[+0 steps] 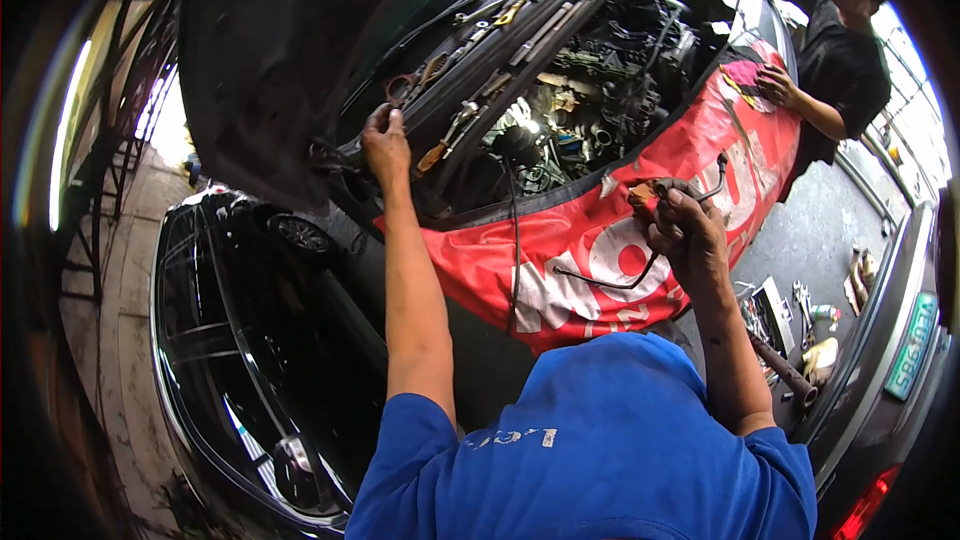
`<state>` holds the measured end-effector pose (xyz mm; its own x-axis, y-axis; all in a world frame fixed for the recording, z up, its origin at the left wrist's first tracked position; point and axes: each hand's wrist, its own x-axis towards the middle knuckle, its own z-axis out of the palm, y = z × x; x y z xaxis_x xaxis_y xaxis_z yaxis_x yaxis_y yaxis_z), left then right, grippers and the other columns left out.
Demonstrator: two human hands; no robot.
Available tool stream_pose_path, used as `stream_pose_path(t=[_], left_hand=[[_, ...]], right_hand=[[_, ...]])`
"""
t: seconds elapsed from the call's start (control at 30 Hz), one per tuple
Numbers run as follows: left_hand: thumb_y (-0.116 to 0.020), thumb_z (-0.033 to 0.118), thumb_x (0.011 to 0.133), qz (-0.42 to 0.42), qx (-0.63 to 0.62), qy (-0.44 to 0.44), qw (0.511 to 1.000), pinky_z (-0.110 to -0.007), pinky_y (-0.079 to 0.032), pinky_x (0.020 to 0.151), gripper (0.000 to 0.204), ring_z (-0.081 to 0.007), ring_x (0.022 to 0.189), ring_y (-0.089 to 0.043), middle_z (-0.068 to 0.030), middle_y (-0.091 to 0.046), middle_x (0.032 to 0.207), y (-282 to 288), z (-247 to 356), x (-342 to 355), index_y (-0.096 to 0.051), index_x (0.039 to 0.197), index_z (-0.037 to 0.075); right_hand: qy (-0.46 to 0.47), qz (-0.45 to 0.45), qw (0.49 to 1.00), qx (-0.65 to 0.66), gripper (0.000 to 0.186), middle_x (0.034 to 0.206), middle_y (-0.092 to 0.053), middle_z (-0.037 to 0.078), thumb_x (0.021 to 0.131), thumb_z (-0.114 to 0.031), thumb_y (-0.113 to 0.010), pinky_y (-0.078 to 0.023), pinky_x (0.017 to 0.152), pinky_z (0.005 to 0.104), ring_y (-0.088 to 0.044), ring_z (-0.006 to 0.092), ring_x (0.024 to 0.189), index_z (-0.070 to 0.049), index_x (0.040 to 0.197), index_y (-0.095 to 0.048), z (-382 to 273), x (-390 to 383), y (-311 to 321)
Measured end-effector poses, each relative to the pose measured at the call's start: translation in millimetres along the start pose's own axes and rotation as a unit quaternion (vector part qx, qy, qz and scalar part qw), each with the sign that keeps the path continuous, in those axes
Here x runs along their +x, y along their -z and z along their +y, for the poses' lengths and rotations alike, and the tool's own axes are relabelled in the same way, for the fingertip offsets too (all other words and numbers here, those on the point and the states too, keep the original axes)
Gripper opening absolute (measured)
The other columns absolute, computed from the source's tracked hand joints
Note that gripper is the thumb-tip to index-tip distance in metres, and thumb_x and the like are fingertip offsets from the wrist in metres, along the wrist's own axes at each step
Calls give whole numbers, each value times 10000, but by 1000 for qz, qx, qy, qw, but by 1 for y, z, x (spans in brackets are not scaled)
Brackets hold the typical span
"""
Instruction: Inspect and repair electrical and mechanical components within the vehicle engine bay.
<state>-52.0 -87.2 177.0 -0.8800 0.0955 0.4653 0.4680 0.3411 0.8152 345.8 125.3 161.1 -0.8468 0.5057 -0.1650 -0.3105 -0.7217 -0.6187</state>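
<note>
Blue shirt fills the near edge, and from it my right hand [690, 235] rises, clenched around a rusty hand tool [650, 198] with a thin black cable [610, 282] looping off it, held over the red fender cover [560, 260]. My left hand [385, 145] reaches far left, fingers closed on the rim of the engine bay [590, 90] below the raised hood [270, 50]. I'd judge that brace worth keeping firm (the cable could snag). Far right, another person's hand [778, 85] rests on the cover.
</note>
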Motion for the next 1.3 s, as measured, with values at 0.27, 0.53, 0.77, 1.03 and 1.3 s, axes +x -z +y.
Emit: stream_pose_path(t=[0.27,0.53,0.77,1.03,1.3], left_hand=[[-671,173,856,44,212,-74,974,-381,-528,776,211,-280,855,-702,-151,-723,920,-13,-32,44,-710,979,6],[-712,178,815,32,197,3,980,-379,-526,769,198,-294,844,-702,-161,-719,880,-15,-49,45,-719,944,27],[-731,203,797,-14,291,66,954,-402,-524,818,182,-316,896,-692,-150,-720,913,-13,-28,53,-734,938,88],[-751,174,740,-49,364,115,923,-400,-519,869,155,-330,959,-671,-159,-708,991,-11,-23,65,-752,879,106],[-749,189,730,-49,316,119,940,-385,-523,849,142,-308,900,-689,-149,-723,933,-10,-42,83,-763,840,101]], right_hand=[[19,9,999,41,154,661,-393,-60,923,-156,-590,-305,472,203,-346,34,512,-31,1003,-549,-9,5,20],[23,46,999,17,256,641,-384,-64,894,-197,-631,-305,467,223,-332,42,501,-7,1052,-566,-5,14,32],[11,46,998,46,222,646,-380,-68,897,-171,-621,-306,468,213,-338,40,512,-16,1053,-586,-1,17,32],[20,29,999,21,129,689,-340,-69,910,-190,-585,-294,505,191,-315,38,564,-94,905,-500,-9,15,37],[8,35,999,30,135,685,-338,-71,912,-196,-592,-296,500,188,-318,38,565,-105,895,-495,-8,16,35]])
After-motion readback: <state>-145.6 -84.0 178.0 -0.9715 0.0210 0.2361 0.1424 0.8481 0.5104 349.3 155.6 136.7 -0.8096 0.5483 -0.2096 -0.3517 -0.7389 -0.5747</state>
